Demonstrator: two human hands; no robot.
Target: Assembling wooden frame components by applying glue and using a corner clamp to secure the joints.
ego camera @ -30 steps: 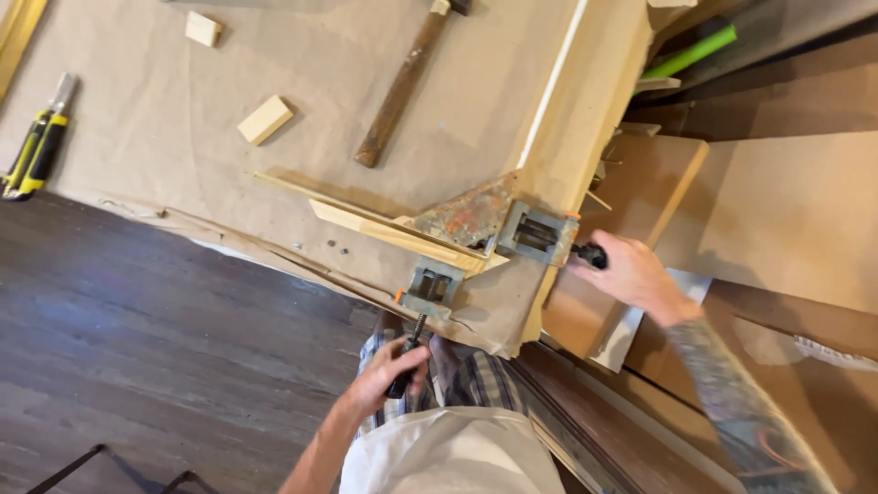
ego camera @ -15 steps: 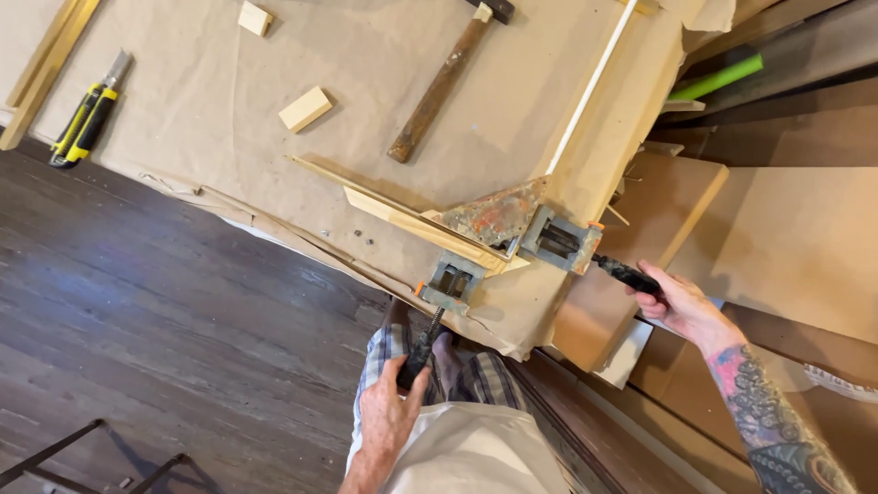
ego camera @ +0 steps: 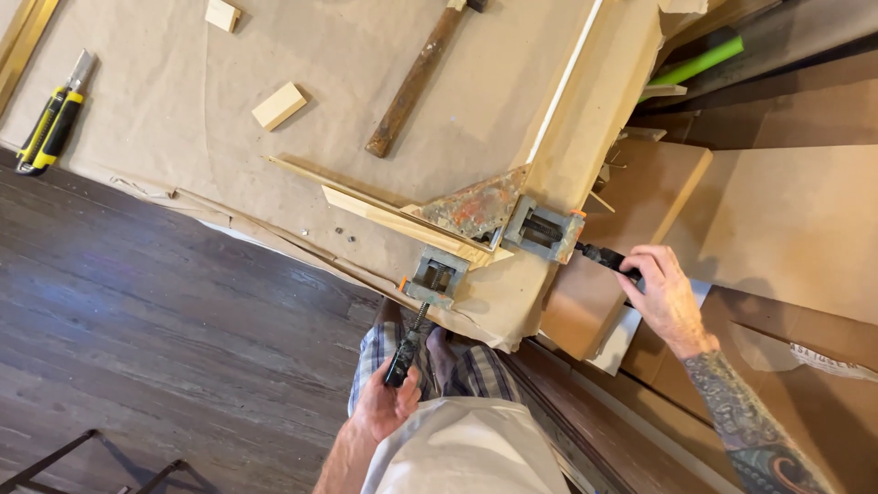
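head cam | steep downward look | table corner (ego camera: 512,311) near | floor (ego camera: 137,348) probably farther below

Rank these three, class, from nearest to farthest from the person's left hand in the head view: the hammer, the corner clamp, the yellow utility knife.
Measured from the left hand:
1. Corner clamp, at the table corner just above the hand.
2. Hammer, farther up, near the table's middle.
3. Yellow utility knife, at the far left edge.

Paper-covered bench (ego camera: 183,137) bearing a rusty-handled hammer (ego camera: 413,82), two small wood blocks (ego camera: 279,106) (ego camera: 222,15), and a yellow-and-black utility knife (ego camera: 53,119) near its edge; dark plank floor (ego camera: 137,348) below.
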